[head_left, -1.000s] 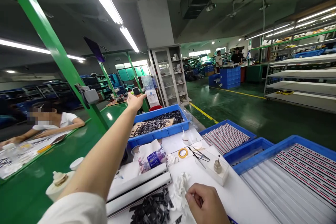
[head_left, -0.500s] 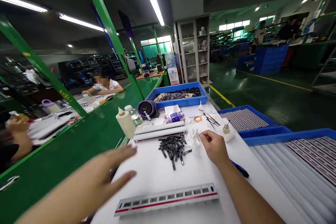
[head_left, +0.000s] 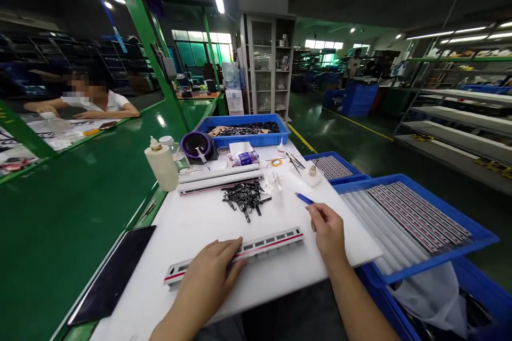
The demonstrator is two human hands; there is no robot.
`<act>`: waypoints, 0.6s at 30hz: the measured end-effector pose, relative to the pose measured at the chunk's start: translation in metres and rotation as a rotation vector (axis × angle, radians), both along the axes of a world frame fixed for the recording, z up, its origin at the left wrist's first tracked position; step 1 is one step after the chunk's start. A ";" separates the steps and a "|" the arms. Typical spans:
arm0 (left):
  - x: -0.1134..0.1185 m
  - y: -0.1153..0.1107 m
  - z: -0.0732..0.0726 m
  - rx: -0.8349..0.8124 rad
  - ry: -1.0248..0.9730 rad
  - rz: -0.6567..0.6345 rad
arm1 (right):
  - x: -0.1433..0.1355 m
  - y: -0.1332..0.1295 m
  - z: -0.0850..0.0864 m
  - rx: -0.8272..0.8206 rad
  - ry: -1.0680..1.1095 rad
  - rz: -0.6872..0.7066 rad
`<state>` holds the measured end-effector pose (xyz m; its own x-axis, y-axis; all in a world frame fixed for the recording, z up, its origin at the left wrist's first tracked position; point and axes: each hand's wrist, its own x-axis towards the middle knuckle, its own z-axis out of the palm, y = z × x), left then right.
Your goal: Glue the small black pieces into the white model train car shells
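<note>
A white train-car shell (head_left: 272,241) with a red stripe and window openings lies near the front of the white work board (head_left: 280,277). My left hand (head_left: 212,272) rests over its left half, fingers wrapped round it. My right hand (head_left: 328,229) is closed in a pinch at the right, beside the blue-handled tool (head_left: 304,199); anything between its fingertips is too small to make out. A pile of small black parts (head_left: 247,198) lies behind the shell. Two more white shells (head_left: 220,183) stand behind the pile, with crumpled white tissue (head_left: 272,183) at their right.
A blue bin of dark parts (head_left: 252,141) stands at the back. Bottles (head_left: 162,165), tweezers (head_left: 296,162) and a tape roll (head_left: 276,162) are nearby. Blue trays (head_left: 486,234) with striped shells are on the right. A person (head_left: 90,98) sits at the left bench.
My left hand has come down onto the shell and closed round it. My right hand has moved away from the tissue, nearer the front right. The camera view has turned right and down.
</note>
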<state>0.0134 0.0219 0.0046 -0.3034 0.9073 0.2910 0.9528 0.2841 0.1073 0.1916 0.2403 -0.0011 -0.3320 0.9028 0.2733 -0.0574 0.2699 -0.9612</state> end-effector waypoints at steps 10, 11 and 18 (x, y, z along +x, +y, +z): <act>0.011 -0.004 -0.001 0.000 -0.068 -0.085 | 0.022 -0.014 -0.041 0.253 -0.234 0.033; 0.010 -0.004 -0.001 -0.010 -0.065 -0.085 | 0.022 -0.013 -0.042 0.271 -0.269 0.064; -0.001 0.004 0.003 -0.050 -0.046 -0.072 | 0.023 -0.020 -0.038 0.213 -0.424 0.103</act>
